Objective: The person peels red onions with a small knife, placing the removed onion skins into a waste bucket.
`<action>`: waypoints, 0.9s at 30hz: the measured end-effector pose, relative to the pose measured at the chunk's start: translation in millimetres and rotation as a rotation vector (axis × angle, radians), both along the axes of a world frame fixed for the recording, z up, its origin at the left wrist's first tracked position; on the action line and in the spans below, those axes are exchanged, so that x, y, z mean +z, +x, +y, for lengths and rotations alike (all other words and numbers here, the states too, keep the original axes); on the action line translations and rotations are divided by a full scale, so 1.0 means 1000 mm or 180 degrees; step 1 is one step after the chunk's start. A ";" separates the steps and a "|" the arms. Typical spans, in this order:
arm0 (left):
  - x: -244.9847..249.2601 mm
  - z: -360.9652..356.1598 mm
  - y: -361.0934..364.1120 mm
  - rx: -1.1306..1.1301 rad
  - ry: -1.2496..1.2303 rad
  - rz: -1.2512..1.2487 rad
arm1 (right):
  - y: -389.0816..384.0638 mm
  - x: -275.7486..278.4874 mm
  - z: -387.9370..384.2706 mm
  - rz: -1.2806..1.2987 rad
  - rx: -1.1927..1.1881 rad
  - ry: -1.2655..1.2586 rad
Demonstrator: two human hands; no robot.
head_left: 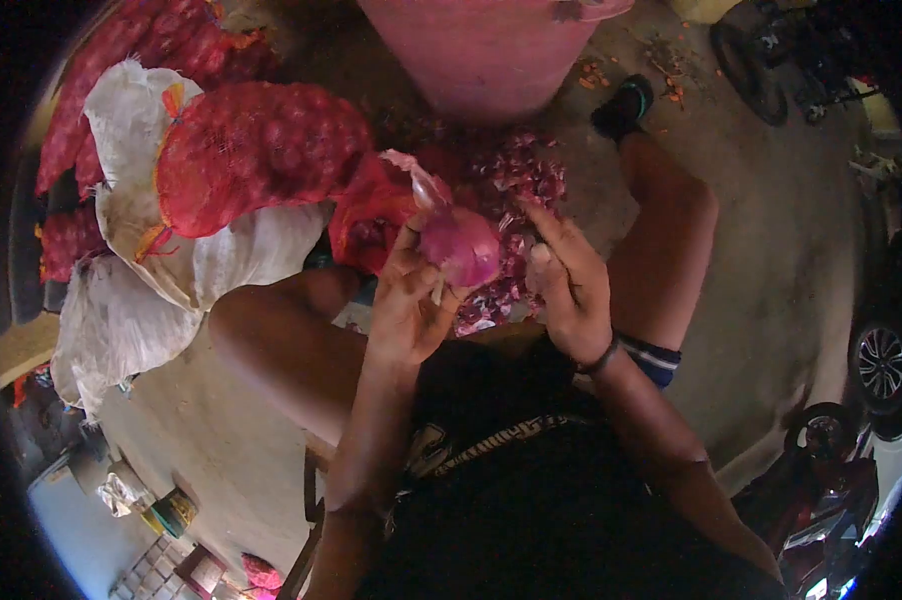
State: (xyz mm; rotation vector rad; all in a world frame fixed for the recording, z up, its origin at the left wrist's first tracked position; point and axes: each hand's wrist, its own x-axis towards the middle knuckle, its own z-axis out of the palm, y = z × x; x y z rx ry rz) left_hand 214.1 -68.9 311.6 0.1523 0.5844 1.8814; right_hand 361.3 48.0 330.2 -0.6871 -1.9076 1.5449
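My left hand (408, 300) holds up a red onion (461, 248) from its left side and from below, the fingers curled round it. A loose strip of pale pink skin (416, 175) sticks up from the onion's top left. To the right, apart from the onion, is my right hand (574, 290), its index finger stretched forward and its thumb apart from it. I see nothing held in it. Beneath and beyond the hands lies a heap of purple onion skins (521, 170). An open red mesh sack (366, 220) stands just left of the onion.
A full red mesh sack of onions (266, 150) rests on white woven sacks (236, 255) at the left. A large pink tub (496, 55) stands ahead. My bare legs are spread either side of the skins. Parked motorbikes (826, 450) and a car wheel (881, 362) are at the right.
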 end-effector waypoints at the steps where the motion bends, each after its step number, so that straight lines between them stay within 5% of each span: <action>1: -0.004 -0.002 0.000 -0.0063 -0.0011 0.0060 | 0.000 -0.003 0.001 -0.0054 -0.0096 0.0108; 5: -0.013 -0.006 -0.002 -0.0270 0.0339 0.0064 | 0.004 -0.002 0.019 -0.0026 -0.0594 -0.0516; 12: 0.002 0.004 -0.004 0.0160 -0.0217 0.0169 | 0.000 0.007 0.004 0.0193 0.0629 0.1047; 17: 0.003 0.004 0.002 0.0436 -0.0294 0.0389 | 0.000 0.004 0.003 -0.0436 0.0849 0.0968; 27: 0.001 0.003 -0.004 0.0188 -0.0045 0.0358 | 0.001 0.009 0.006 -0.0036 0.0497 0.0512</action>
